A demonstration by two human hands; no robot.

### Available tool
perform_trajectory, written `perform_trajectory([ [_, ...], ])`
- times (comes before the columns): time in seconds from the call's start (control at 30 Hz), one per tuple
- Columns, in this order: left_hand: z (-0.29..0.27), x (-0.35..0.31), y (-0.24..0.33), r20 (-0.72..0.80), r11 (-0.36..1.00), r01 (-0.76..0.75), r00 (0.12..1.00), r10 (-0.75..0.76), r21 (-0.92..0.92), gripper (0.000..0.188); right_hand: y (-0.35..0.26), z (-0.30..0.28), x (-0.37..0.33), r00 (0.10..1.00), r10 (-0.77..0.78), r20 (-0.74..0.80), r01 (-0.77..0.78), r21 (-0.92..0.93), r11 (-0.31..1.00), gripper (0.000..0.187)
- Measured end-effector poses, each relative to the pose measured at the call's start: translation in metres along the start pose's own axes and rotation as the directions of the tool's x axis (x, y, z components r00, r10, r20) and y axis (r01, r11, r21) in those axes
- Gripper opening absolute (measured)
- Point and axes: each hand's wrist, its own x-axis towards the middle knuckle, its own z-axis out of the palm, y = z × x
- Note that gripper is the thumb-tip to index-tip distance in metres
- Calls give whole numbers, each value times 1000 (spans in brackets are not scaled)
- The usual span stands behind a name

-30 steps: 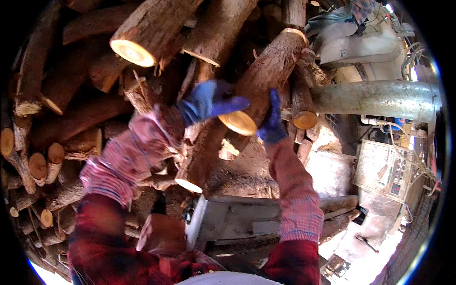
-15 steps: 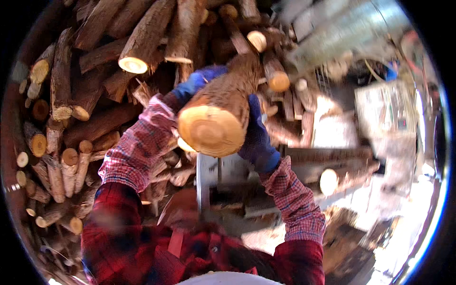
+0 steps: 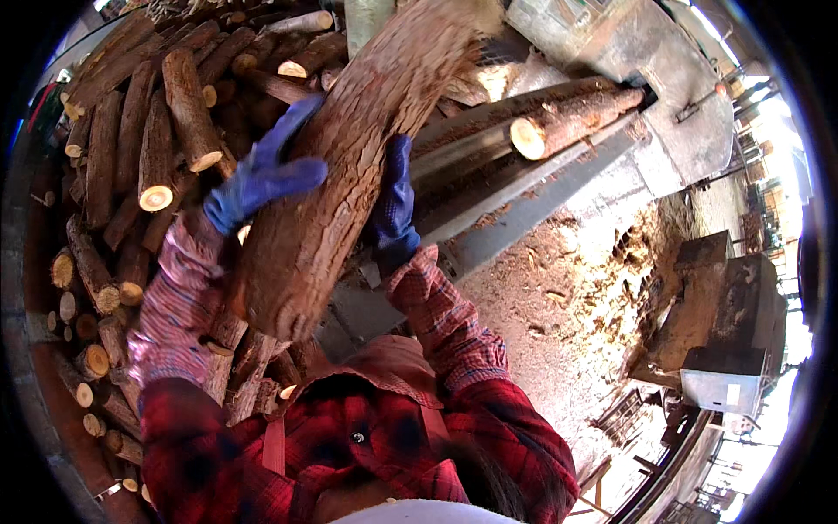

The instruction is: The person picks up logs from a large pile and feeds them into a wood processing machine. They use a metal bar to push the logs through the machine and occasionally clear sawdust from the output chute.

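Note:
A thick, rough-barked log (image 3: 349,166) slants across in front of me, its near end low over my lap and its far end at the top of the view. My left hand (image 3: 266,170), in a blue work glove, grips its left side, the thumb lying over the bark and the fingers stretched along the edge. On the opposite side my right hand (image 3: 394,205), gloved the same way, presses against the log; part of its fingers is hidden beneath. The log is held clear between both hands.
A large pile of cut logs (image 3: 157,162) fills the left side. To the right, a metal trough (image 3: 489,201) holds a thinner log (image 3: 576,120) and runs to a grey machine housing (image 3: 681,113). Sawdust (image 3: 559,297) covers the floor; a dark block-shaped machine (image 3: 724,306) stands far right.
My view has turned to the right, bringing the trough and sawdust floor into view. The log has swung so its cut face no longer shows. Both hands still hold it.

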Motion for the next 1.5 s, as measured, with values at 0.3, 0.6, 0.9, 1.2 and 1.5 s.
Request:
perform_trajectory([
  [0.3, 156, 119, -31, 399, 928, -39, 909, -121, 371, 68, -53, -88, -38, 600, -779, -185, 305, -847, 436, 48],
  [0.6, 194, 101, -68, 199, 698, -182, 978, 57, 693, 39, -71, -62, -32, 774, -516, 367, 454, -889, 49, 31],
  [0.9, 69, -71, -77, -447, 972, -187, 864, 230, 140, 19, -65, -104, -9, 698, -168, 696, 454, -611, -648, 36],
  [1.2, 8, -160, -146, -741, 938, 255, 578, -343, -236, 19, -54, -63, 6, 746, -435, 504, 426, -864, -269, 34],
  [1.5, 43, -2, -55, -640, 988, 53, 766, 52, 143, 28, -232, -72, 2, 625, -550, 554, 463, -830, -310, 36],
])
